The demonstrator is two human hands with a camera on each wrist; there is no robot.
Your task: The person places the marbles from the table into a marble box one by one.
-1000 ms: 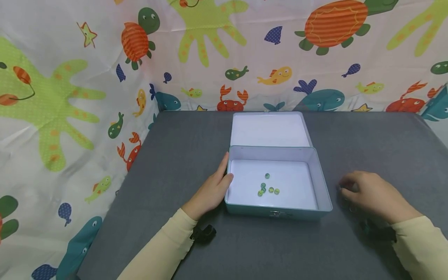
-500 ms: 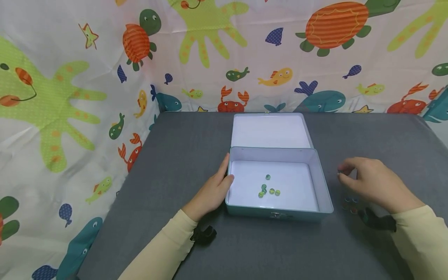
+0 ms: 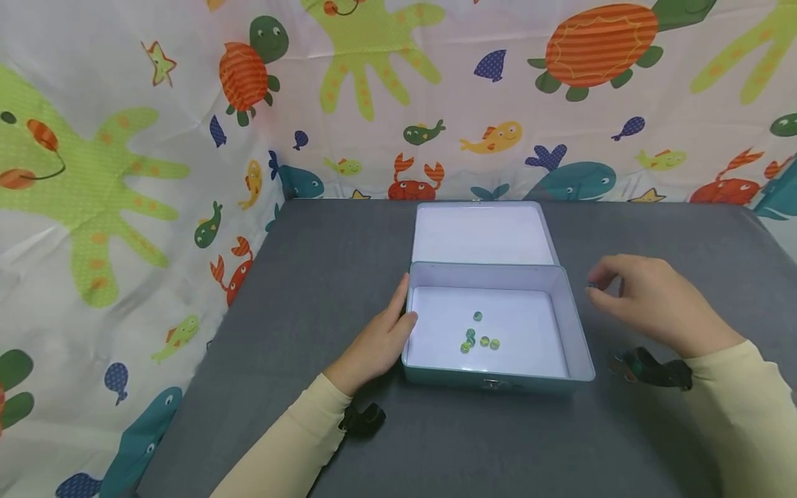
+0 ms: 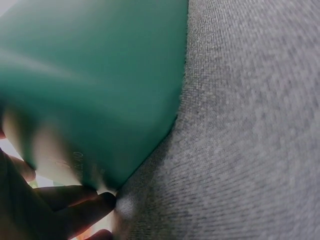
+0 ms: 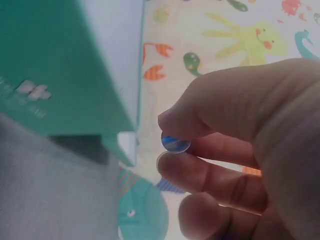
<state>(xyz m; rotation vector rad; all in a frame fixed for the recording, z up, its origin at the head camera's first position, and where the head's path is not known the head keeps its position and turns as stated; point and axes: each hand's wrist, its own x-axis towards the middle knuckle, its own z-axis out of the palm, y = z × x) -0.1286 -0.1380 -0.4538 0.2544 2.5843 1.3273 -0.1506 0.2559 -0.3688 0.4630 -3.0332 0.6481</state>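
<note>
A green metal tin box (image 3: 498,377) stands on the table with its lid (image 3: 482,232) folded back, showing a white inside. Several green glass marbles (image 3: 477,316) lie on its floor. My left hand (image 3: 376,339) grips the box's left wall, thumb at the rim and fingers along the outside; in the left wrist view those fingers (image 4: 82,210) touch the green side (image 4: 110,90). To the right of the box, my right hand (image 3: 663,301) is raised above the table. Between thumb and fingertips it pinches a blue glass marble (image 5: 176,144), seen clearly in the right wrist view.
A few more marbles (image 3: 623,368) lie on the grey table (image 3: 486,443) under the right wrist, partly hidden by the black wrist camera (image 3: 654,368). A curtain with sea animals (image 3: 373,138) hangs behind and to the left.
My right hand has lifted from the table with the blue marble and moved up and slightly left toward the box. The left hand and the box have stayed in place.
</note>
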